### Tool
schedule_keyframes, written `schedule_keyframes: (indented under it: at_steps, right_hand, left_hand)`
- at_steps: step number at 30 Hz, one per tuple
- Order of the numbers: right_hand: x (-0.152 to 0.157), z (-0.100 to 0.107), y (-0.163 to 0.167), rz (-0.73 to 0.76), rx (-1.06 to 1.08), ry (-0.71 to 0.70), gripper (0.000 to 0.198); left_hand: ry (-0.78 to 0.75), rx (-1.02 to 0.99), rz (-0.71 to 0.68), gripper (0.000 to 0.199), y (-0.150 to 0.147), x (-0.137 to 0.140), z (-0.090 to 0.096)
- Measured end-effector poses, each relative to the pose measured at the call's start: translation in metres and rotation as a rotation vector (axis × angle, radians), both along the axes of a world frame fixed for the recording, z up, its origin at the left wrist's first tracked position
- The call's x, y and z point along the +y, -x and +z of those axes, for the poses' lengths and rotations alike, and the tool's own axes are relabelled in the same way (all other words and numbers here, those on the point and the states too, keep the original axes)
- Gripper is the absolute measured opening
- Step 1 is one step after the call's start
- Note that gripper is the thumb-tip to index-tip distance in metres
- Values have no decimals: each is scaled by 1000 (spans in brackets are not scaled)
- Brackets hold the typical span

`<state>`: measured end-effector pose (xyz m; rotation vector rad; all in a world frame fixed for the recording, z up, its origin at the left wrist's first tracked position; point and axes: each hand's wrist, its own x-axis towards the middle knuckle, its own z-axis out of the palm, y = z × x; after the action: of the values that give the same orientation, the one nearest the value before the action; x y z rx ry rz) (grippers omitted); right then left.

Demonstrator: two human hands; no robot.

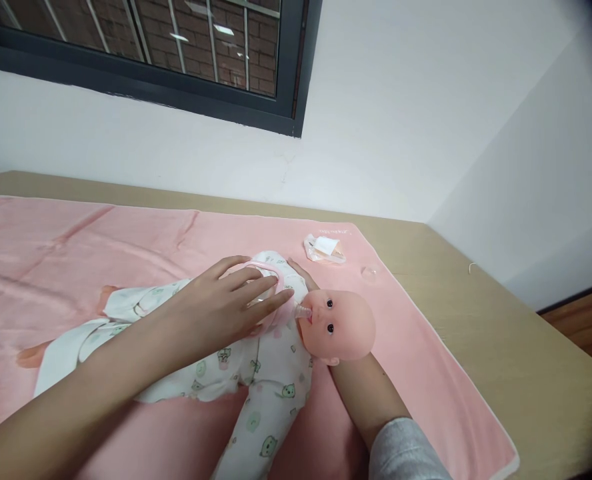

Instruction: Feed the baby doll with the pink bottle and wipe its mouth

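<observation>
Baby doll (276,347) lies on its back on a pink blanket (76,253) spread over a tan desk (501,333). Head to the right, legs running off to the left. It wears a white sleepsuit printed with small green animals.

Left hand (226,303) comes in from the near left, forearm bare, and lies over the doll's chest. Fingers are loosely spread and wrapped over a baby bottle (271,293) with a pink collar. The bottle lies nearly flat along the chest, its clear teat touching the doll's mouth. Hand grips the bottle body; most of the bottle is hidden under the fingers.

Right arm enters from the near right in a grey sleeve (406,453) and passes under the doll's head. Right hand (303,273) is mostly hidden behind the neck and shoulder; only fingertips show on the far side, resting against the sleepsuit near the shoulder. It cradles the doll from beneath.

On the far right part of the blanket, well apart from the doll: a crumpled clear plastic wrapper (325,248), and just right of it a small clear cap (369,273).

White wall behind the desk, with a dark-framed window (176,60) up on the far left.
</observation>
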<state>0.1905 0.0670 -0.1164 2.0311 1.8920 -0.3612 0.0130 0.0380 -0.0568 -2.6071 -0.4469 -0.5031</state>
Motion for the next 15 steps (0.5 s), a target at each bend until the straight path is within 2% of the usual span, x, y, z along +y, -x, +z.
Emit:
schedule_keyframes:
  at_steps: [3,5,8,10,11,13,15]
  right_hand:
    - [-7,13,4,-234,-225,344,11]
    - [-10,19,5,-334,-358,551,19]
    - [-12,21,5,-330,-482,671,28]
    - [-12,17,4,-374,-461,594,25]
    - [-13,14,3,-395,-384,494,22]
    - [-15,6,0,-363,-159,186,16]
    - [-19,-3,-6,-254,20,-105,16]
  left_hand:
    - [-19,-2,-1,36,0,0,0]
    - [-19,1,2,36,0,-1,1]
    - [-2,15,5,35,0,-1,1]
    - [6,19,9,35,0,-1,1]
    - [6,18,8,35,0,-1,0]
    - [1,17,1,35,0,-1,0]
    - [-7,17,-3,35,1,-1,1]
